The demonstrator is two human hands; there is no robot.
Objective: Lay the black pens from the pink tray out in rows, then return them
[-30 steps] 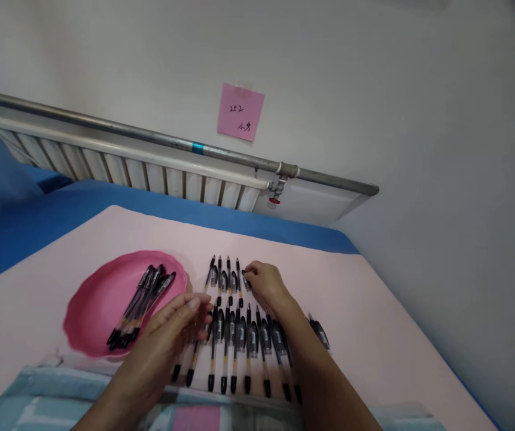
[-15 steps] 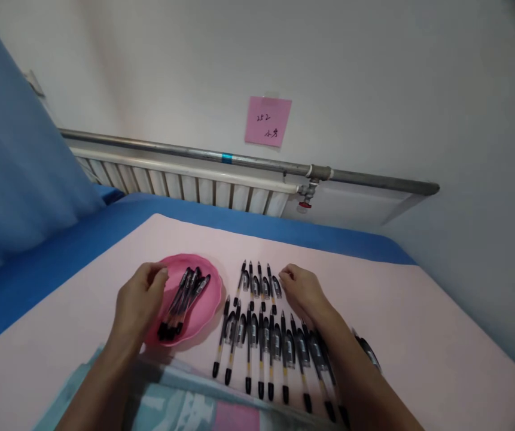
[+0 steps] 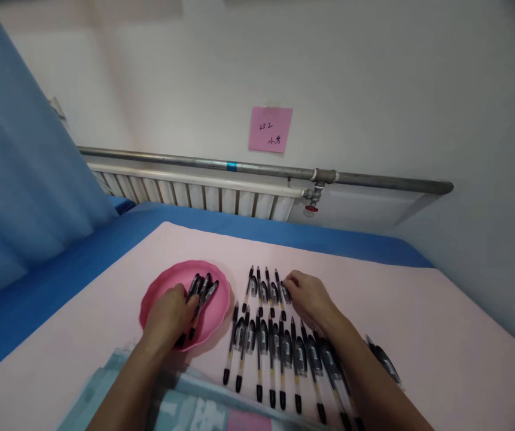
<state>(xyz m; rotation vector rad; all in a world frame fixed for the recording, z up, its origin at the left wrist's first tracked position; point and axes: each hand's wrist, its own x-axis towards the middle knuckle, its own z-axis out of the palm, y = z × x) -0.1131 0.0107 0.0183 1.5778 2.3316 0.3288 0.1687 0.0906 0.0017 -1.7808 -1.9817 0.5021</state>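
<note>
My left hand [image 3: 171,314] is over the pink scalloped plate [image 3: 149,297], its fingers closed at the capped black pens [image 3: 206,293] lying in it; the fingertips are partly hidden. My right hand [image 3: 307,293] rests on the pink surface at the far row, its curled fingertips against a black pen cap [image 3: 286,292]. Beside that cap lies an uncapped pen [image 3: 280,294], tip pointing away from me. Uncapped pens and their caps alternate in this short far row. A longer near row of uncapped pens [image 3: 259,359] and caps runs partly under my right forearm.
Another black pen and cap [image 3: 383,360] lie right of my forearm. A teal and pink cloth or bag [image 3: 185,404] is at the near edge. Behind the pink mat [image 3: 418,311] are a blue surface edge [image 3: 356,239], a radiator [image 3: 221,196] and a pipe. A blue curtain [image 3: 15,179] hangs left.
My left hand has moved right and down from above the plate's left rim to the pens in it. My right hand stays by the last cap of the far row. The view has shifted slightly.
</note>
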